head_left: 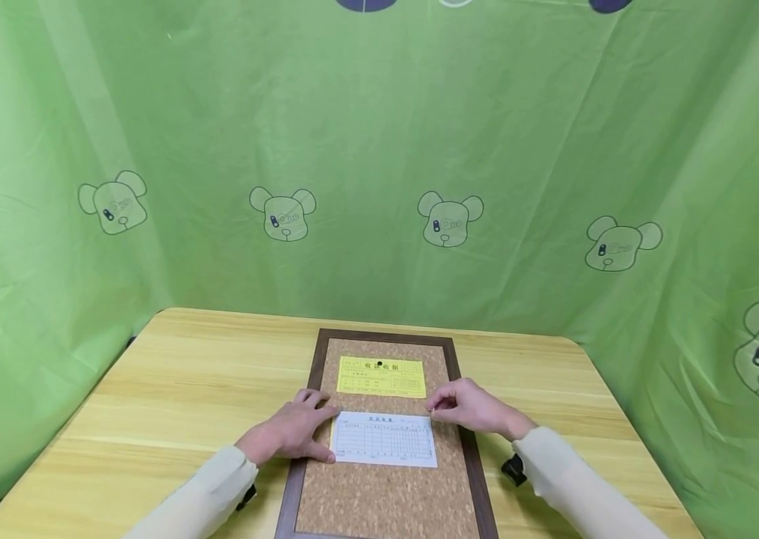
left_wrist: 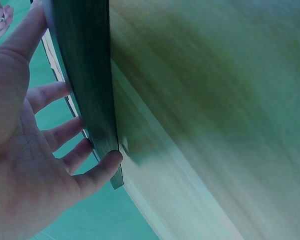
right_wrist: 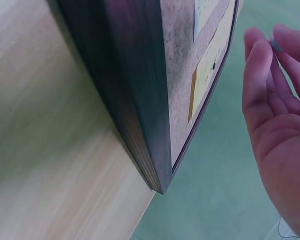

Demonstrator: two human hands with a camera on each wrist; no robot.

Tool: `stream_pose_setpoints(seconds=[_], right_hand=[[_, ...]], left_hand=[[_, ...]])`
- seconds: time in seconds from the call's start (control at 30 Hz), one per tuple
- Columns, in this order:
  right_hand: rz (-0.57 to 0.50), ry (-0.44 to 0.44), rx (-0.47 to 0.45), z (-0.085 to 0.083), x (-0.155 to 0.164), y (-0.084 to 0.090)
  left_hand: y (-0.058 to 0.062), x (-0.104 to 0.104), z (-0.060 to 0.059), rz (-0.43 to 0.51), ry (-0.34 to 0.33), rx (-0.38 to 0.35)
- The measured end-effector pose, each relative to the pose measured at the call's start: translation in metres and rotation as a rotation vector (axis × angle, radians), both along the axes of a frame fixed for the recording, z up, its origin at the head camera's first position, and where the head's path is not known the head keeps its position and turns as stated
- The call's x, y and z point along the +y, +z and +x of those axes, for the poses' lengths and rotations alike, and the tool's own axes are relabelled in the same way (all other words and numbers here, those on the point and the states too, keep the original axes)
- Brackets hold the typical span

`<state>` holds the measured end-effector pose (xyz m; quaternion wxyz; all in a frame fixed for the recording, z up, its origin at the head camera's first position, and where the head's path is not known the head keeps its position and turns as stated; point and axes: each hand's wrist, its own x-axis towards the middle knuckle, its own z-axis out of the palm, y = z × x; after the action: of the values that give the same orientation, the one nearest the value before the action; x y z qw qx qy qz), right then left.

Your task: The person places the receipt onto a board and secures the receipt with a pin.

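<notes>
A cork board (head_left: pixel 386 494) in a dark wooden frame lies on the table. A white receipt slip (head_left: pixel 385 440) lies on the cork, below a yellow receipt slip (head_left: pixel 382 382) with a black pushpin (head_left: pixel 379 364) at its top. My left hand (head_left: pixel 295 428) rests with spread fingers on the left side of the frame and on the white slip's left edge. My right hand (head_left: pixel 470 406) is at the white slip's upper right corner, pinching a small pushpin (right_wrist: pixel 276 45) between thumb and fingertips. Its point is hidden.
The wooden table (head_left: pixel 218 367) extends on both sides of the board. A green curtain (head_left: pixel 366 150) with bear-head prints hangs behind and beside the table. Dark wrist devices (head_left: pixel 514 470) sit under both sleeves.
</notes>
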<state>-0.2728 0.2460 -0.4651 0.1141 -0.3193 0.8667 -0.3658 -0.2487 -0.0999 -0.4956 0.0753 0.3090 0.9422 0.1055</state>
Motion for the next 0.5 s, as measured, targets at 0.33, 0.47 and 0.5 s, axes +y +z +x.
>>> stream_pose_setpoints(seconds=[0.33, 0.47, 0.5], right_hand=[[0.008, -0.010, -0.018, -0.0012, -0.0028, -0.0011], [0.011, -0.004, -0.007, -0.0010, -0.0033, -0.0012], [0.013, -0.002, -0.003, -0.0008, -0.0036, -0.0012]], left_hand=[[0.0004, -0.0006, 0.0003, 0.002, -0.002, -0.002], [-0.0002, -0.0010, 0.0000, 0.001, -0.002, 0.000], [-0.0003, -0.0011, -0.0001, 0.002, -0.003, 0.000]])
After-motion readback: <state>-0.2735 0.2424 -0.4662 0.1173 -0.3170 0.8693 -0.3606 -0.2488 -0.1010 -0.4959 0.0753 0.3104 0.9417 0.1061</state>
